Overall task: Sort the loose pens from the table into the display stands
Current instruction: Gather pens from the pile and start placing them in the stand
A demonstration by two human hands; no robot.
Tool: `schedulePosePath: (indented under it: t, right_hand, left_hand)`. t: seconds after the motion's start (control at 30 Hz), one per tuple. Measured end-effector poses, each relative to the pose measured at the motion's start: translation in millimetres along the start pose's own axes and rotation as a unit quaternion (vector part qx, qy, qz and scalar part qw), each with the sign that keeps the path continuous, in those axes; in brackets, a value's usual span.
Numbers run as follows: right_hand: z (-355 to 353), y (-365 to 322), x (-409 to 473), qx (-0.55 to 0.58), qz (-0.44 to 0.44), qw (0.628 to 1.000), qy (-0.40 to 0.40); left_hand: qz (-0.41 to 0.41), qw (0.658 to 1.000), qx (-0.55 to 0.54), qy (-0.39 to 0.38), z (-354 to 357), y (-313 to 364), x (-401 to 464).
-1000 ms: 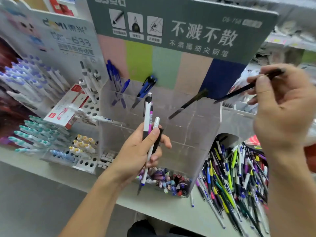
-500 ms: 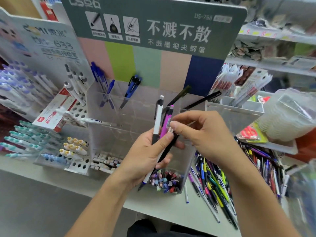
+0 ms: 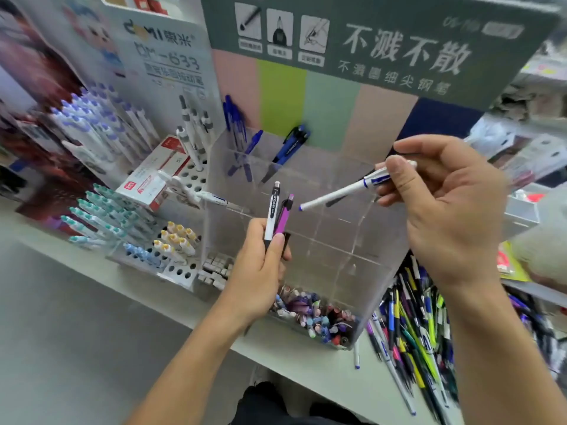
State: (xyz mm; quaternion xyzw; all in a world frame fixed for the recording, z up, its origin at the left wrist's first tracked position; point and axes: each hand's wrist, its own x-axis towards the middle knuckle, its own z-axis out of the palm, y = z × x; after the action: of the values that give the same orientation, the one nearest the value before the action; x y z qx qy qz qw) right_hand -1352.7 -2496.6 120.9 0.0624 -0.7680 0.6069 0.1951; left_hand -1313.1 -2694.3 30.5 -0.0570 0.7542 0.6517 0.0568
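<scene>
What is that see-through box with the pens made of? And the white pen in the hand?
The see-through box looks like clear acrylic plastic, glossy: you see straight through its walls, and its edges catch light. The white pen, pinched by the right hand, looks like smooth, slightly shiny plastic with blue trim. Glass is possible for the box, but less likely.

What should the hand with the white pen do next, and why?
Probably lower the white pen tip first into a slot of the clear stand. The right hand pinches it just above the stand's open top, tip slanting down, while the left hand holds two more pens.
</scene>
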Motion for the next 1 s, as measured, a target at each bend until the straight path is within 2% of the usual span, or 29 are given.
schedulePosePath:
  t: [0.07,0.13,0.23,0.37,0.43,0.53,0.57,0.63,0.8,0.87,1.0]
  right_hand:
    - [29,0,3,0.037,-0.012,0.999,-0.011]
    - [70,11,8,0.027,-0.013,0.998,-0.052]
    - [129,35,15,-0.078,-0.027,0.989,-0.119]
    - [157,42,15,-0.180,0.017,0.957,-0.225]
    - [151,39,12,-0.152,0.041,0.961,-0.226]
    - [130,30,10,-0.016,0.132,0.958,-0.254]
    - [122,26,8,0.017,0.137,0.954,-0.266]
    - [106,22,6,0.045,0.112,0.963,-0.242]
    - [42,22,8,0.123,0.087,0.988,-0.041]
    - [12,16,8,0.070,0.040,0.997,0.020]
    - [-20,7,-3,-0.083,-0.043,0.996,0.016]
  left_hand:
    - [-0.014,0.997,-0.046,0.053,-14,-6,-2]
    - [-0.049,0.989,-0.122,0.074,-27,-10,-5]
    - [-0.073,0.975,-0.194,0.077,-42,-14,-9]
    - [-0.050,0.980,-0.170,0.096,-56,-17,-8]
    - [-0.033,0.984,-0.147,0.100,-62,-15,-4]
    - [-0.003,0.993,-0.099,0.069,-65,-8,1]
    - [0.009,0.995,-0.087,0.053,-64,-5,2]
    - [0.024,0.996,-0.078,0.028,-60,2,5]
    - [-0.029,0.986,-0.162,0.007,-42,6,9]
    - [-0.069,0.966,-0.249,-0.002,-37,6,11]
    - [-0.109,0.918,-0.377,-0.055,-25,7,14]
